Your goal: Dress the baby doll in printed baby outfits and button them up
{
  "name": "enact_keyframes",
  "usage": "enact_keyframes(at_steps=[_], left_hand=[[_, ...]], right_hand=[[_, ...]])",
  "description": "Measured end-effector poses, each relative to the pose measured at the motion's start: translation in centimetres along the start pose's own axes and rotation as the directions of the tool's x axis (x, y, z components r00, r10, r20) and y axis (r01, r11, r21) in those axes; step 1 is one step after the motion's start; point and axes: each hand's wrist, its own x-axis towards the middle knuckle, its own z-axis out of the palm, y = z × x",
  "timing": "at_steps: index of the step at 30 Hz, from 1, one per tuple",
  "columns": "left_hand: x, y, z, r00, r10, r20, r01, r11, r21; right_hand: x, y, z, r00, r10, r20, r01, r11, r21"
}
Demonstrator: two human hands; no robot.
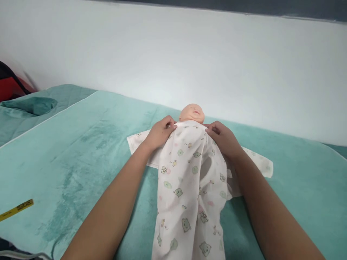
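Observation:
A baby doll (193, 112) lies on its back on a teal blanket (81, 151), its head toward the wall. A white cloth printed with small bears (189, 180) covers its body up to the neck and spreads out flat to both sides. My left hand (159, 133) pinches the cloth's top edge at the doll's left shoulder. At the other shoulder my right hand (221, 139) grips the same edge, fingers curled. The doll's body is hidden under the cloth.
A white wall (189, 54) runs close behind the doll. A darker green folded cloth (29, 105) and a red and black object (9, 85) lie at the far left. A yellow tape strip (16, 209) sits near the blanket's left front edge.

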Motion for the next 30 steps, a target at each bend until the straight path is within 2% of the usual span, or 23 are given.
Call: enact_keyframes(at_steps=[3, 5, 9, 14, 19, 24, 27, 30], left_hand=[[0.4, -0.4, 1.2, 0.989, -0.003, -0.149, 0.028, 0.985, 0.17], [0.6, -0.5, 1.8, 0.977, 0.02, -0.21, 0.039, 0.961, 0.272], [0.7, -0.5, 2.5, 0.961, 0.049, -0.273, 0.061, 0.923, 0.38], [0.6, -0.1, 2.8, 0.951, 0.03, -0.307, 0.104, 0.906, 0.411], [0.7, -0.1, 2.7, 0.953, 0.009, -0.303, 0.127, 0.895, 0.427], [0.6, -0.6, 2.5, 0.968, 0.064, -0.242, 0.036, 0.92, 0.39], [0.5, -0.7, 2.4, 0.967, 0.124, -0.221, -0.029, 0.921, 0.387], [0.6, -0.7, 2.4, 0.97, 0.122, -0.212, -0.027, 0.915, 0.403]], right_hand=[[-0.1, -0.2, 0.8, 0.99, -0.021, -0.142, 0.011, 0.997, -0.072], [-0.1, -0.6, 1.2, 0.978, -0.048, -0.204, 0.03, 0.996, -0.088], [0.0, -0.7, 1.7, 0.951, -0.073, -0.3, 0.034, 0.99, -0.135], [0.8, -0.2, 2.0, 0.935, -0.057, -0.351, -0.01, 0.982, -0.187], [1.1, -0.1, 2.1, 0.939, -0.032, -0.343, -0.049, 0.973, -0.226], [0.8, 0.1, 1.7, 0.982, 0.017, -0.19, -0.046, 0.988, -0.145], [0.6, 0.2, 1.6, 0.988, -0.005, -0.156, -0.013, 0.994, -0.112], [0.3, 0.2, 1.6, 0.992, 0.007, -0.129, -0.019, 0.995, -0.095]])
